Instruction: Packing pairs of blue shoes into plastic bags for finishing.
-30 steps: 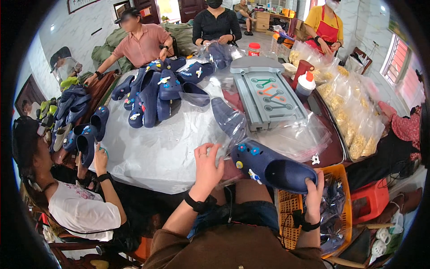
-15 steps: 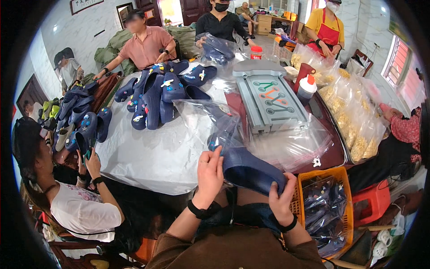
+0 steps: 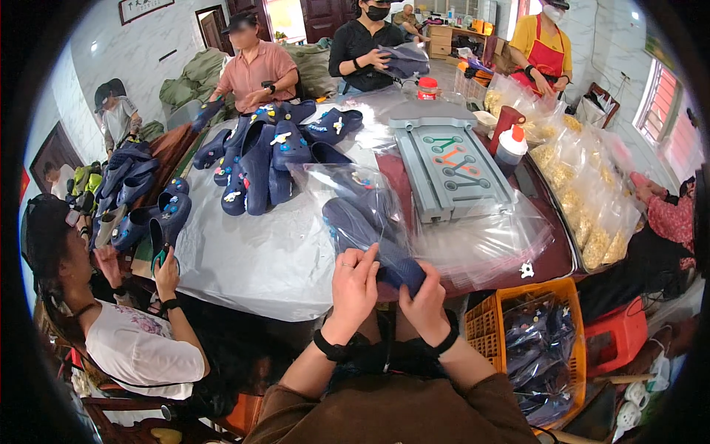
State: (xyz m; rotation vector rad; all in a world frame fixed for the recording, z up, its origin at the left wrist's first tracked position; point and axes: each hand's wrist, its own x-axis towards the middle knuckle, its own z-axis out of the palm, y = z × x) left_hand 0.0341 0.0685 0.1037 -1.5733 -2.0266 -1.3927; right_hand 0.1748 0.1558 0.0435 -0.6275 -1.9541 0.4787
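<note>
Near the centre of the head view, a navy clog [image 3: 361, 228] slants from upper left to lower right, mostly inside a clear bag [image 3: 331, 181]. Its heel lies nearest the right hand [image 3: 423, 303], whose fingers grip it. Beside its middle, the left hand [image 3: 355, 287] holds its fingers narrow; whether they pinch the film, I cannot tell. Just below runs the near edge of the counter [image 3: 553, 255]. White sheet [image 3: 244, 259] spreads left; a grey folded stool [image 3: 452, 166] and clear sleeves [image 3: 481, 248] crowd the right.
</note>
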